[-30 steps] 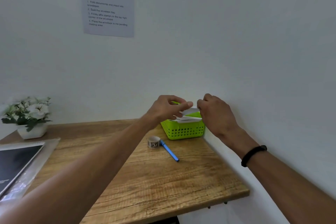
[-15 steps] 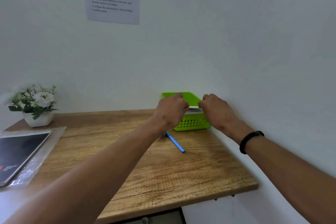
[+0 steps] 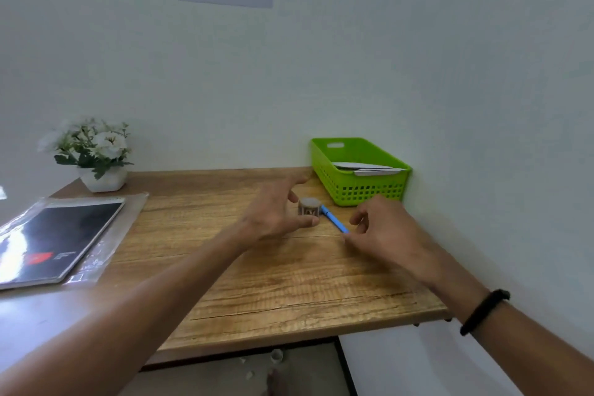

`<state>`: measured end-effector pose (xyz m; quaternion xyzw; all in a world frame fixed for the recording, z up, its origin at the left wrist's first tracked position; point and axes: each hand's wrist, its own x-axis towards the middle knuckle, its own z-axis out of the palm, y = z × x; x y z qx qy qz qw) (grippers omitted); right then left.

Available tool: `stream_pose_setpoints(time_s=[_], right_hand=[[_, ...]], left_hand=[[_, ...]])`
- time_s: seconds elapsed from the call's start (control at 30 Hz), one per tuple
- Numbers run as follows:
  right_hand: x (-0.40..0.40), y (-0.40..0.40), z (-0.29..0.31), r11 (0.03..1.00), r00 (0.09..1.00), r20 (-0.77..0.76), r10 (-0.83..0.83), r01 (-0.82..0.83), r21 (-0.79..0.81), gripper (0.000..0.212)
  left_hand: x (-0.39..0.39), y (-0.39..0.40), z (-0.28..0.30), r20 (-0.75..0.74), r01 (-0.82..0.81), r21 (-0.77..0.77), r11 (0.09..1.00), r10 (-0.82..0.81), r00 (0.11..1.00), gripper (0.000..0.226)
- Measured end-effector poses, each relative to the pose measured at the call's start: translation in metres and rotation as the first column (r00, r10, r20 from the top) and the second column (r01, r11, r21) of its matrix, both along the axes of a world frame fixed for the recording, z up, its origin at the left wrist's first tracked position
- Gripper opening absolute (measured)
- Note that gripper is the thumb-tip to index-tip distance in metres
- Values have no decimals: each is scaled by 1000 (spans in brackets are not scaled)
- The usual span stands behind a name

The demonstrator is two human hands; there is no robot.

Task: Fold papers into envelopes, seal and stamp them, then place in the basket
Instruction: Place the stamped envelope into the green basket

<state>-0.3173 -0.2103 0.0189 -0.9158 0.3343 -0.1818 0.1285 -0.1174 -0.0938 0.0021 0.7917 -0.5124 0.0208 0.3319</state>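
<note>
Envelopes (image 3: 369, 168) are held in the green basket (image 3: 369, 193); left hand (image 3: 273, 219) and right hand (image 3: 382, 231) are kept apart, fingers loosely spread, nothing gripped; stamp roll (image 3: 309, 206) is set between them.

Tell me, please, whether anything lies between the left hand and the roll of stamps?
Nothing visible does: the left hand is right beside the roll of stamps, its fingers spread around it. The blue pen lies on the far side.

Soft, even light fills the scene, and shadows on the desk (image 3: 289, 283) are faint. Glare whitens the glossy black folder (image 3: 51, 241) at the desk's left end. Both hands look motion-blurred. Wide-angle distortion bends the desk's edges and the walls.
</note>
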Motion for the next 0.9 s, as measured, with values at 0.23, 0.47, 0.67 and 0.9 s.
stream_pose_setpoints(time_s=[0.23, 0.47, 0.67, 0.9], right_hand=[[44, 3, -13, 987, 999, 33, -24, 29, -161, 16], [119, 4, -5, 925, 998, -52, 26, -44, -378, 26], [183, -21, -7, 892, 983, -183, -4, -80, -445, 31], [214, -43, -15, 828, 960, -270, -77, -89, -553, 29]], left_hand=[[11, -37, -22, -146, -106, -176, 979, 81, 986, 68], [74, -56, -10, -166, -360, -251, 898, 326, 930, 65], [121, -89, -23, -190, -347, -179, 921, 313, 930, 61], [143, -136, -20, -249, -355, -144, 924, 313, 916, 54]])
